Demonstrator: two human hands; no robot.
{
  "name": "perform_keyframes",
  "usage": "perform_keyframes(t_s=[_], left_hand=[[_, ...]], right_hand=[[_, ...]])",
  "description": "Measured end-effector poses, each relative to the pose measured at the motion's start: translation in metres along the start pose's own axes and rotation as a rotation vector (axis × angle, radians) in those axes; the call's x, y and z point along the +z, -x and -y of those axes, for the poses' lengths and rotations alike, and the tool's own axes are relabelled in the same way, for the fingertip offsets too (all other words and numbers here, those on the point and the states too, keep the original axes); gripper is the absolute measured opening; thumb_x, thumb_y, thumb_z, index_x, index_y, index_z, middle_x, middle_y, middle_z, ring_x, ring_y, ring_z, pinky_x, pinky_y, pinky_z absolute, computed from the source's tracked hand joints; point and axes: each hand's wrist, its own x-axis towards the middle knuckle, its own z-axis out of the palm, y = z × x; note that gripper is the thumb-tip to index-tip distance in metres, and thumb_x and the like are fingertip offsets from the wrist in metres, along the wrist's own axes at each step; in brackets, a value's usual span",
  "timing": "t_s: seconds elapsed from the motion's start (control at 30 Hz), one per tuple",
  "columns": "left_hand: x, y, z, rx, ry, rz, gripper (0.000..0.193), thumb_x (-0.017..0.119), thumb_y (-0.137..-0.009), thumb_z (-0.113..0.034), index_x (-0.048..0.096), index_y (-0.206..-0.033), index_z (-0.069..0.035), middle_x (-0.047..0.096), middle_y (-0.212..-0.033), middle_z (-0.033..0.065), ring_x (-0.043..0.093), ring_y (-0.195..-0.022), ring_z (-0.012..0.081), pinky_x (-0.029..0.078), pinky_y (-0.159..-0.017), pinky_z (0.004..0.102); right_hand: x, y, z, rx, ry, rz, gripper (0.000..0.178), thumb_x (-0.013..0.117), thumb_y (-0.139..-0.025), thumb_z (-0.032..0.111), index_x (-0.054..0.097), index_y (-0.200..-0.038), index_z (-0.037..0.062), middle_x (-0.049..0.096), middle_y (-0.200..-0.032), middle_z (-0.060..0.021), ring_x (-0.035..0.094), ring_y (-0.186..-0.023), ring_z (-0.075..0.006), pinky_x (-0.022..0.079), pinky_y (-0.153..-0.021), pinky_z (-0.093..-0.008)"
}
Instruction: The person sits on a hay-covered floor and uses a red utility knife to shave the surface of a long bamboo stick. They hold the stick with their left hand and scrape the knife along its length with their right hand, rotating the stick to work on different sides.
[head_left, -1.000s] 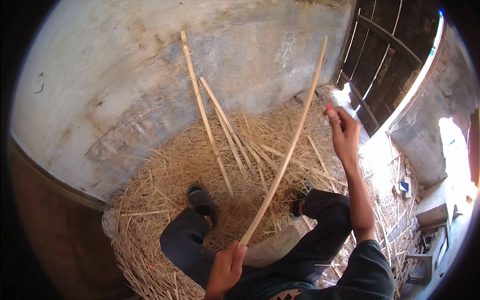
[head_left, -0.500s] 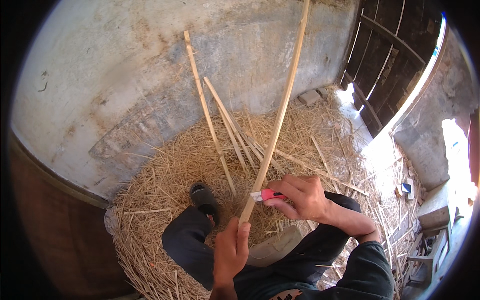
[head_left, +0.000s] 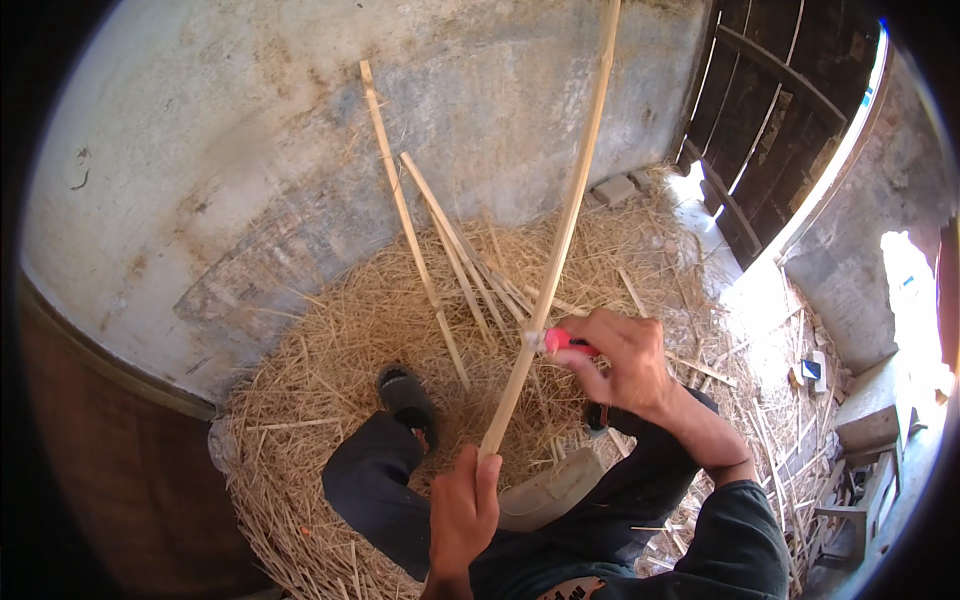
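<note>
A long pale strip of split wood or bamboo slants up and away from my lap toward the wall. Its near end is gripped in my left hand, fingers wrapped round it and thumb along the side. My right hand is closed on a utility knife with a red and black handle. The knife's short light blade lies against the strip, a good way above my left hand. My fingers partly cover the handle.
Several similar strips lean on the stained wall ahead. Straw-like shavings cover the floor round my sandalled foot. A pale block lies between my legs. To the right are a dark plank door and a small wooden stool.
My right hand and the knife have moved up along the strip, away from my left hand. The left hand keeps its grip in nearly the same place.
</note>
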Motion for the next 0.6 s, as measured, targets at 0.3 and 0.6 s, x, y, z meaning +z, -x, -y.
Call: perform_keyframes(t_s=[0.3,0.6], left_hand=[[-0.002,0.042,0.031,-0.098,0.024,0.152,0.043,0.056,-0.112,-0.035,0.052,-0.087,0.000,0.051,-0.061,0.0184,0.054,-0.054,0.0301,0.040,-0.054,0.0443],[-0.007,0.023,0.030,-0.048,0.047,-0.037,0.034,0.074,-0.105,-0.028,0.061,-0.089,-0.001,0.052,-0.059,0.0044,0.045,-0.053,0.0071,0.033,-0.049,0.0308]], right_hand=[[-0.042,-0.026,-0.102,0.514,0.093,-0.227,0.028,0.073,-0.105,0.029,0.080,-0.113,0.0026,0.078,-0.082,-0.0075,0.064,-0.060,-0.0125,0.051,-0.057,-0.0296],[-0.032,-0.012,-0.096,0.675,-0.105,0.202,0.047,0.072,-0.102,0.044,0.072,-0.126,0.0039,0.076,-0.091,-0.0130,0.071,-0.082,-0.0205,0.054,-0.076,-0.0393]])
